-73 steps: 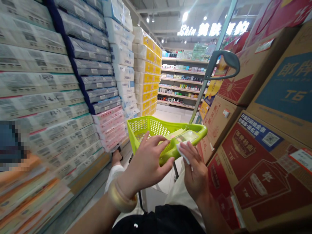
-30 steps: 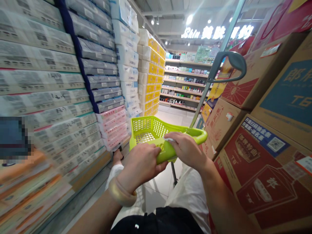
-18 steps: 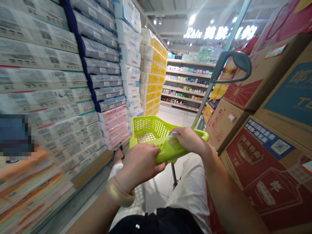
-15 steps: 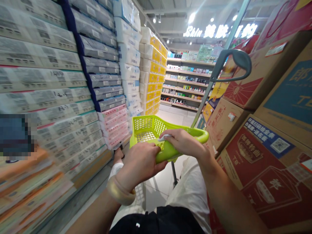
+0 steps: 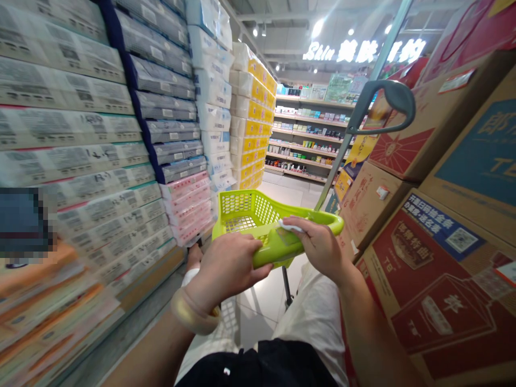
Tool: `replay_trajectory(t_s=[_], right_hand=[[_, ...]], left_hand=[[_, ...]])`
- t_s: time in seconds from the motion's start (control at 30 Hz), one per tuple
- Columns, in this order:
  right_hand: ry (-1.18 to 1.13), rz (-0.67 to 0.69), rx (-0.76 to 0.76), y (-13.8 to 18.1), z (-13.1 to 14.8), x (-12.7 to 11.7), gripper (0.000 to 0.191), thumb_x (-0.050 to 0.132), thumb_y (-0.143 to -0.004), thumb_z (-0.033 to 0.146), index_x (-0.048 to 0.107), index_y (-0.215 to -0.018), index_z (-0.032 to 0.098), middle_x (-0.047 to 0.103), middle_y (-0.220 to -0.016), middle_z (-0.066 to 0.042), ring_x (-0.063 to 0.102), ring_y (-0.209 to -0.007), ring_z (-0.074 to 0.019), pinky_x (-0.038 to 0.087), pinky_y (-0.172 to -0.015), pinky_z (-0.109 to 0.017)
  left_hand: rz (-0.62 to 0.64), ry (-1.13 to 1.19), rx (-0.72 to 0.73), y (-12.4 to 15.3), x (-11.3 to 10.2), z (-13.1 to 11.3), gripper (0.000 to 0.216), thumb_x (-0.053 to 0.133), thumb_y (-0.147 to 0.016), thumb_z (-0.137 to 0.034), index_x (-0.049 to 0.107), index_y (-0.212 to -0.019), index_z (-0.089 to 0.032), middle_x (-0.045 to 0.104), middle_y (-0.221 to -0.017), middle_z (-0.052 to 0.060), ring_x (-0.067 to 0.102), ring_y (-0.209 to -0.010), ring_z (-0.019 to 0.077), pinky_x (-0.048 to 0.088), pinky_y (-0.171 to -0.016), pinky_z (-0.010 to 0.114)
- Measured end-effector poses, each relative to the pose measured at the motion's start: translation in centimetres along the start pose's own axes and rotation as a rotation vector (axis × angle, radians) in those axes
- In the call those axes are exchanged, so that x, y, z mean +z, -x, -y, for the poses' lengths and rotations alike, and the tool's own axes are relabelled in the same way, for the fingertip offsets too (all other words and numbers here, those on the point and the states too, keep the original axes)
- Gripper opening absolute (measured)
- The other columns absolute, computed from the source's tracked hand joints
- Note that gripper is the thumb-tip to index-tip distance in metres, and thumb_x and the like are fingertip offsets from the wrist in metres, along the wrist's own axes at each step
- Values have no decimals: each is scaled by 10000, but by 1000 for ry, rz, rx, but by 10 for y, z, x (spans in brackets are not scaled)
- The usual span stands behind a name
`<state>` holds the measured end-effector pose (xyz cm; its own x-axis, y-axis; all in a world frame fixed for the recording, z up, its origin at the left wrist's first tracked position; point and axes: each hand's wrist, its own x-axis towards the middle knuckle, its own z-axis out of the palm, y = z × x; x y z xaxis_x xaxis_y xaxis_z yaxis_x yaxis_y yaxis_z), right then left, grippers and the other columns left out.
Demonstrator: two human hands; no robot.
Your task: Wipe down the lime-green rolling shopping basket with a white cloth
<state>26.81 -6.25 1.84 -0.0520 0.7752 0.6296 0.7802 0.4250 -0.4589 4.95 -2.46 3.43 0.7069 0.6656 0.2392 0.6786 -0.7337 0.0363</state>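
Observation:
A lime-green plastic shopping basket (image 5: 245,208) on a wheeled frame stands in front of me in a shop aisle, its grey pull handle (image 5: 393,99) raised at the upper right. My left hand (image 5: 226,266), with a gold bangle on the wrist, grips the basket's near rim. My right hand (image 5: 320,244) presses a small white wipe (image 5: 289,226) onto the rim's flat top, fingers closed round it.
Wrapped tissue and paper packs (image 5: 100,134) are stacked high along the left. Brown and red cardboard cartons (image 5: 435,226) are piled on the right. Shelves of small goods (image 5: 306,140) stand at the aisle's far end. The pale tiled floor (image 5: 262,301) shows below.
My left hand went from open fingers near the rim to a grip on it. My right hand with the wipe moved back and forth along the rim's top.

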Motion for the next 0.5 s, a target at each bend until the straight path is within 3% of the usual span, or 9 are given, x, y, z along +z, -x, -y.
replay_trajectory(t_s=[0.13, 0.2, 0.37, 0.5], right_hand=[[141, -269, 92, 23, -12, 3, 307, 473, -933, 191, 707, -1130, 223, 725, -1171, -76, 644, -1174, -243, 517, -1024, -428], [171, -346, 67, 35, -9, 10, 317, 473, -936, 178, 694, -1159, 223, 716, -1190, -84, 628, -1197, -250, 504, -1041, -451], [96, -313, -232, 59, 15, 42, 444, 454, -928, 51, 612, -1286, 260, 675, -1272, -50, 546, -1296, -203, 429, -1123, -430], [120, -458, -220, 71, 2, 51, 486, 470, -922, 23, 574, -1333, 261, 661, -1293, -68, 537, -1305, -216, 428, -1118, -458]], left_hand=[[-4, -16, 7, -1, 2, 3, 362, 555, -822, -561, 682, -824, -221, 710, -849, 62, 669, -810, 259, 452, -648, 324], [-15, -20, 8, -2, 3, 5, 356, 561, -821, -560, 679, -824, -224, 712, -848, 61, 668, -810, 259, 452, -649, 323], [-65, -15, 49, -5, 6, 11, 333, 567, -830, -535, 671, -820, -219, 710, -835, 55, 663, -791, 251, 458, -668, 327], [-68, -10, 68, -5, 6, 13, 324, 572, -829, -530, 665, -808, -220, 708, -838, 50, 659, -791, 251, 460, -666, 327]])
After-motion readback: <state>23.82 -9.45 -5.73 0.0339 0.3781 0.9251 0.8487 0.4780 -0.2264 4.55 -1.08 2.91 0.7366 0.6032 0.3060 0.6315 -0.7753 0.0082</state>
